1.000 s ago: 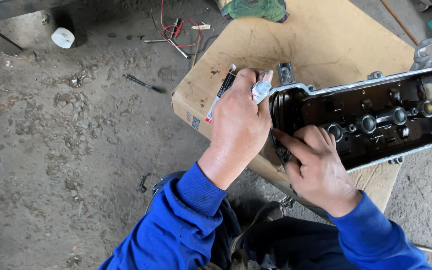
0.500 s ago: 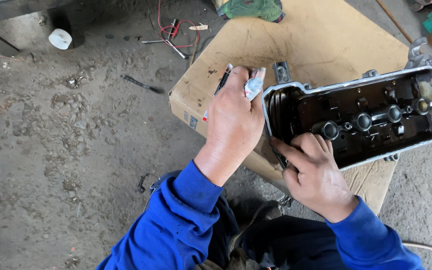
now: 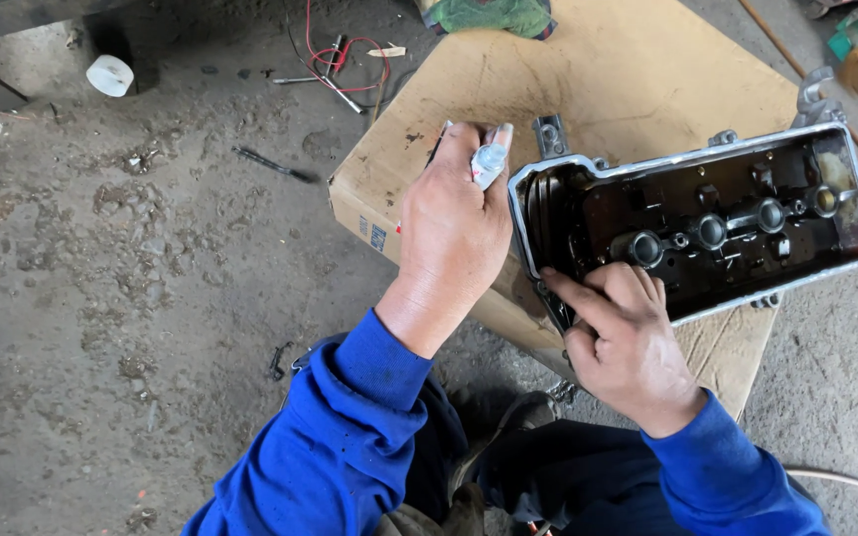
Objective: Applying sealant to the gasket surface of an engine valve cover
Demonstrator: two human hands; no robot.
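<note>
Here, the flattened cardboard sheet keeps the upturned valve cover off the gritty floor. Your right hand presses its near rim to steady it, while your left hand pinches a small tube at its left edge.

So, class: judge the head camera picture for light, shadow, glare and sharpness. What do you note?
Head view: soft, even daylight, only faint shadows under the left hand and right hand; slight shine on the metal engine cover's rim; its dark inside loses detail; hands, blue sleeves and concrete floor are sharp.
</note>
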